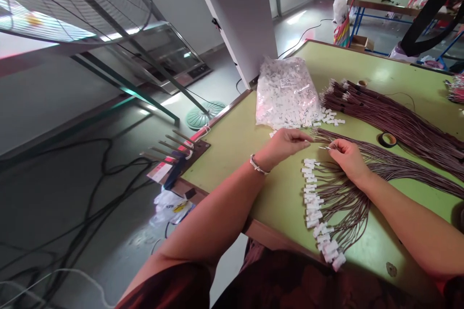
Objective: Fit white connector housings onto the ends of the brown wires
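Observation:
My right hand pinches a thin brown wire, its bare metal terminal sticking out toward the left. Facing it, my left hand has thumb and fingers closed together near the ends of a wire bundle; whatever sits between those fingertips is too small to make out. Just below both hands lies a column of white plastic connectors, with brown wires running from them to the right under my right forearm. Loose white connectors are scattered beyond my hands.
A clear bag of white connectors rests at the table's back left. Thicker brown wire bundles and a tape roll lie to the right. A pronged rack sits at the left edge; a fan stands beyond it.

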The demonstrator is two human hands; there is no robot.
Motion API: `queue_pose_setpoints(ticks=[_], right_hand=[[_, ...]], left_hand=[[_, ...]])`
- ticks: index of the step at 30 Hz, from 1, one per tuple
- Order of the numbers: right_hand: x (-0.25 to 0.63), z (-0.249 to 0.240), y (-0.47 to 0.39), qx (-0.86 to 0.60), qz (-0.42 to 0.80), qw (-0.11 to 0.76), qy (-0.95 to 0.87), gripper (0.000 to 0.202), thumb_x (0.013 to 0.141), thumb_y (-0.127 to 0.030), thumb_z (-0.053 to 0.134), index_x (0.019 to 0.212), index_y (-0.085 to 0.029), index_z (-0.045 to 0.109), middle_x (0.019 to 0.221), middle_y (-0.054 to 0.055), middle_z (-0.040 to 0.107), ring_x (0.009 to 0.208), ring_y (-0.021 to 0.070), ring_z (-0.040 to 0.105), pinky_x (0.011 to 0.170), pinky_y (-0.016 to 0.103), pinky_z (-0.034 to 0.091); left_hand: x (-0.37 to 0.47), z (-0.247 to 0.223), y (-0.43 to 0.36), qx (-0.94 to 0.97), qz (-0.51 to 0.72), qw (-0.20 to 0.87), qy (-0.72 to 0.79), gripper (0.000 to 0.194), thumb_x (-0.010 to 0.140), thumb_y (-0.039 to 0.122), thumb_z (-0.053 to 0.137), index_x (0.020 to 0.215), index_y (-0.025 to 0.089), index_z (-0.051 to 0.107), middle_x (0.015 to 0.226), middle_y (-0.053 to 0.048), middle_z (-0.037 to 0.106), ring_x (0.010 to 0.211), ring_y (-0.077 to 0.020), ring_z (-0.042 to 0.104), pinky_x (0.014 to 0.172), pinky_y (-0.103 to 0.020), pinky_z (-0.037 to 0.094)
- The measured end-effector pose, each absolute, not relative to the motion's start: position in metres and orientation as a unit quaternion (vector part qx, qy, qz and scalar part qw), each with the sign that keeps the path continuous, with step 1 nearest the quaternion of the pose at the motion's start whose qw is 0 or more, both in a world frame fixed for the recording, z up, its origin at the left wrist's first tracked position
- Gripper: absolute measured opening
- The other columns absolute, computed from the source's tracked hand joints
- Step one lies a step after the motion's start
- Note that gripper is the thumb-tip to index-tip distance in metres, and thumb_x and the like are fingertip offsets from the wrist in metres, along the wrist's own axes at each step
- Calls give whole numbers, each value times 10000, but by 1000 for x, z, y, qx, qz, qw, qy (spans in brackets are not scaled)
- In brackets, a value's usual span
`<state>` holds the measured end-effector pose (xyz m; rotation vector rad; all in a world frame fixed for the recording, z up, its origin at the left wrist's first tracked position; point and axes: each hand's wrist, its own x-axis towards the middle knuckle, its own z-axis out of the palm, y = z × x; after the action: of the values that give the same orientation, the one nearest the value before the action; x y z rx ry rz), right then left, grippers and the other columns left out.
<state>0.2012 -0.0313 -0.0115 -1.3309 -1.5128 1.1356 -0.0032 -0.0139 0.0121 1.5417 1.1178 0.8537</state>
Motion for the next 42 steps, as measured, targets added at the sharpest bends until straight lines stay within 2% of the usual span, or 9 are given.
queue_pose_setpoints(ticks=[4, 10, 16, 23, 34, 42], right_hand=[[202, -11, -33, -514, 435, 419, -609, 84, 651, -234, 536, 606, -176, 493, 551, -55, 393, 521, 83, 317, 500, 229, 256], [202, -13, -35, -504, 429, 428, -615, 97, 661, -214, 535, 586, -175, 487, 537, -57, 370, 524, 81, 294, 498, 227, 236], [200, -11, -34, -524, 419, 422, -610, 104, 656, -219, 526, 575, -179, 475, 520, -61, 347, 508, 79, 276, 484, 228, 224], [202, -10, -36, -526, 421, 422, -607, 100, 657, -223, 522, 578, -181, 476, 515, -58, 370, 499, 80, 284, 477, 233, 229], [199, -7, -36, -539, 404, 406, -617, 95, 636, -220, 515, 568, -180, 462, 511, -58, 352, 499, 78, 279, 471, 231, 224], [198, -9, -34, -538, 414, 378, -629, 122, 632, -244, 510, 551, -186, 440, 506, -59, 353, 496, 80, 281, 477, 234, 228]], left_hand=[[14, 2, -16, 423, 399, 670, 461, 115, 709, 191, 689, 767, 96, 657, 638, -26, 638, 569, -73, 578, 590, -212, 467], [23, 1, -18, 357, 392, 727, 436, 99, 755, 158, 659, 708, 81, 619, 624, -24, 652, 542, -48, 582, 586, -180, 474], [24, 1, -18, 371, 376, 724, 443, 147, 773, 181, 646, 676, 83, 597, 578, -22, 647, 471, -41, 562, 518, -165, 446], [25, 1, -17, 354, 374, 725, 457, 158, 795, 167, 619, 666, 83, 585, 568, -33, 651, 457, -52, 570, 511, -178, 457], [27, 3, -18, 382, 360, 707, 473, 186, 746, 210, 679, 646, 91, 577, 551, -28, 636, 455, -54, 557, 503, -191, 460], [43, -10, -25, 481, 433, 601, 469, 164, 699, 187, 705, 643, 99, 577, 490, 7, 600, 448, -66, 552, 500, -194, 462]])
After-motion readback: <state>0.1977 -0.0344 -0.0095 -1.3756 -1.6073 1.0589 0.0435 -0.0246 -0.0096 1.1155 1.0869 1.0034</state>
